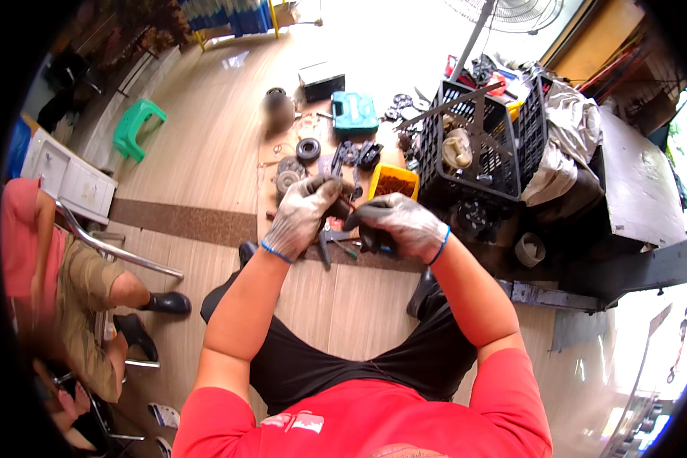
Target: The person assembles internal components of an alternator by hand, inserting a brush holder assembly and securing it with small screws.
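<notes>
My left hand (307, 212), in a soiled white work glove with a blue cuff, is closed with thumb and fingers pinched together. Its fingertips meet a small dark part (348, 206) held between both hands. The gloved right hand (406, 227) has its fingers bent around the other side of a dark piece, whose exact kind I cannot make out. Below the hands, a tool with dark handles (324, 248) and a green-handled screwdriver (346, 249) lie on the work area. Just beyond the right hand stands a yellow bin (394, 182) with rusty-brown contents.
Farther off are a teal tool case (354, 113), a black box (321, 81), a small black wheel (308, 149) and round metal parts (288, 181). Black crates (469, 145) stand at the right. A green stool (138, 129) and a seated person (76, 267) are at the left.
</notes>
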### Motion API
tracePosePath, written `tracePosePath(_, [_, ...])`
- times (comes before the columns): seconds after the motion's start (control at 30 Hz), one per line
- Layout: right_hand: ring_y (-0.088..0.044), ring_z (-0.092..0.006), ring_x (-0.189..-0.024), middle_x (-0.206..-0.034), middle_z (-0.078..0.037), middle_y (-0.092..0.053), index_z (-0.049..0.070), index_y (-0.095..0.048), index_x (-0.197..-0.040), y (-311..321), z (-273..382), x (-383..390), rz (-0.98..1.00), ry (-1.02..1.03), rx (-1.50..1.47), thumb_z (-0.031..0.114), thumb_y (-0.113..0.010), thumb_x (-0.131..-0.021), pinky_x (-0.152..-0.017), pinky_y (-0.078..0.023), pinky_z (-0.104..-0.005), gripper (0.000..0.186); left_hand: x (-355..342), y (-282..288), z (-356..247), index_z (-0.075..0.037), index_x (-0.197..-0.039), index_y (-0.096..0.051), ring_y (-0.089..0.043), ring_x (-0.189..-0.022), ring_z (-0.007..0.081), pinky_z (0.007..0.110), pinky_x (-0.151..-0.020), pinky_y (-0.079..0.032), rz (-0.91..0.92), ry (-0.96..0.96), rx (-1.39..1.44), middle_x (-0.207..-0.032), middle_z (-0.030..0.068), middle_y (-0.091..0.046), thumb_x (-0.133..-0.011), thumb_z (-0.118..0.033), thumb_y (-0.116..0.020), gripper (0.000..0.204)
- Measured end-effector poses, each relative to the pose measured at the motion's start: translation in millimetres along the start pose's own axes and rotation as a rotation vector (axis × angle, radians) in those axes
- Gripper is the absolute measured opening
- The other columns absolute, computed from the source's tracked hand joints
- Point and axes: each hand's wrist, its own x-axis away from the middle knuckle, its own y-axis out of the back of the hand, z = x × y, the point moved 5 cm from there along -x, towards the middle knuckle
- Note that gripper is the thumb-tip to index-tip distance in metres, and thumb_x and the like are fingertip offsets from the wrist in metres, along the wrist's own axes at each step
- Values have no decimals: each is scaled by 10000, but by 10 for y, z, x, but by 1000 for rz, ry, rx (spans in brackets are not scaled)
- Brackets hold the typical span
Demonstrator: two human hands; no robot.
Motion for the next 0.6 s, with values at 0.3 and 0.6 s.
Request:
tracePosePath(0.3, [-648,-110,-781,-930,-19,-677,51,-704,-1166,218,-35,-115,-152,288,244,230,-662,-996,-664,-561,-257,251,-37,95,-32,9,-1097,-691,-682,-777,140,280,-751,-570,-172,-27,-94,-870,51,-700,-1007,-352,-660,373])
tracePosePath(0.6, [-568,-84,-702,-786,-12,-652,8,-748,-1009,-5,76,-92,-264,321,513,193,-723,-935,-632,-480,-274,201,75,-41,-237,41,-1013,-729,-633,-819,106,256,-761,-505,-240,-179,-461,-902,71,-724,-1010,-201,-650,255])
